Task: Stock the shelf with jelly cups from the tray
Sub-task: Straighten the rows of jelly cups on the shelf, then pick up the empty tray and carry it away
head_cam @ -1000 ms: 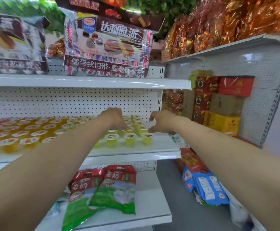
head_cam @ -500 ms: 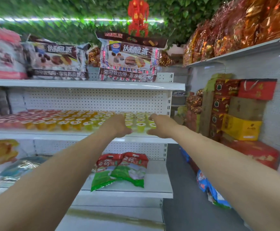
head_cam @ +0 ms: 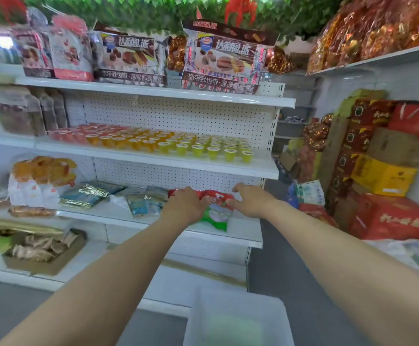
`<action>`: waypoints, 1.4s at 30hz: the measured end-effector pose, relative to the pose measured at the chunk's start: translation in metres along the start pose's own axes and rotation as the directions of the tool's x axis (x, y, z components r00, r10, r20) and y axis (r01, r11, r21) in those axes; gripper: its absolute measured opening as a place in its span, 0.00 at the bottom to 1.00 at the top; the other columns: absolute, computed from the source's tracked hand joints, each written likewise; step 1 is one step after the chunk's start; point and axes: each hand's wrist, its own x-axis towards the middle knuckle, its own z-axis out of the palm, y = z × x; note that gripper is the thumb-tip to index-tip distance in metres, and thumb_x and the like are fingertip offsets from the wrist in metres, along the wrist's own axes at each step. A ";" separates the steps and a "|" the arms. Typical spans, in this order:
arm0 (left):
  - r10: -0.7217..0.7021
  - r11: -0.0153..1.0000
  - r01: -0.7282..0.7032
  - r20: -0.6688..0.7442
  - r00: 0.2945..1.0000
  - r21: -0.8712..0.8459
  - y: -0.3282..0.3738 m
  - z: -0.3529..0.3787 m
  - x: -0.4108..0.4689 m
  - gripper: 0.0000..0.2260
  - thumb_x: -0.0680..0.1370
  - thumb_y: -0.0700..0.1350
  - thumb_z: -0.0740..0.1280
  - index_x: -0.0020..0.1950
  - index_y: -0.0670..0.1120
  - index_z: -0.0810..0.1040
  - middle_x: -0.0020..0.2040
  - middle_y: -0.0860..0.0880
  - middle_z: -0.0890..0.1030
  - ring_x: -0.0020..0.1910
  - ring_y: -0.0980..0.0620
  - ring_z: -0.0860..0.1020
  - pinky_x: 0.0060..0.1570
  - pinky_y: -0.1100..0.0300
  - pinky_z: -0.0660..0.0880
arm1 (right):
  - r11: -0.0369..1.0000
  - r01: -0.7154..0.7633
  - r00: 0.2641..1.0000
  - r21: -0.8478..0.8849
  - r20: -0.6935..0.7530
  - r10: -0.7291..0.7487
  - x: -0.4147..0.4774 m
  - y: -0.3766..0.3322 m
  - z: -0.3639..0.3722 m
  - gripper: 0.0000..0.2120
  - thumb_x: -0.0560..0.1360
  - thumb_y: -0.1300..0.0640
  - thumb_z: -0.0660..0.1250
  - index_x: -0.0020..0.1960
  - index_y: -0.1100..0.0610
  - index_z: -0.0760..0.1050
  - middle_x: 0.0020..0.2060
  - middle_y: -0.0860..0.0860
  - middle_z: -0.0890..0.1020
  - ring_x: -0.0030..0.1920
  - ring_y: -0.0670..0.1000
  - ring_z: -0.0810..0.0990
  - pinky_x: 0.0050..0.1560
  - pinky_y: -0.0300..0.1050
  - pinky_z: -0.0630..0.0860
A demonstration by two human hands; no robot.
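Yellow, orange and red jelly cups (head_cam: 178, 144) are ranged on the middle shelf (head_cam: 153, 161); a white tray (head_cam: 241, 299) is seen below. The left hand (head_cam: 184, 204) and right hand (head_cam: 249, 202) are held apart before a red-and-green packet (head_cam: 217, 214), the right relaxed and empty, the left's fingers hidden.

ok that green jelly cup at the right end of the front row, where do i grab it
Probably pinch the green jelly cup round its tapered side wall, just under the wider lid rim, coming from the front right: it stands upright at the row's end, with neighbours on its left and behind.
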 end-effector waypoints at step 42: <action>-0.889 0.070 0.949 0.412 0.198 -0.306 0.014 0.464 -0.081 0.25 0.79 0.57 0.65 0.65 0.39 0.67 0.61 0.41 0.76 0.57 0.40 0.77 0.46 0.53 0.72 | 0.949 0.310 0.614 0.051 0.752 -0.241 0.193 0.248 0.347 0.22 0.80 0.44 0.62 0.70 0.53 0.70 0.68 0.54 0.74 0.64 0.55 0.74 0.60 0.46 0.71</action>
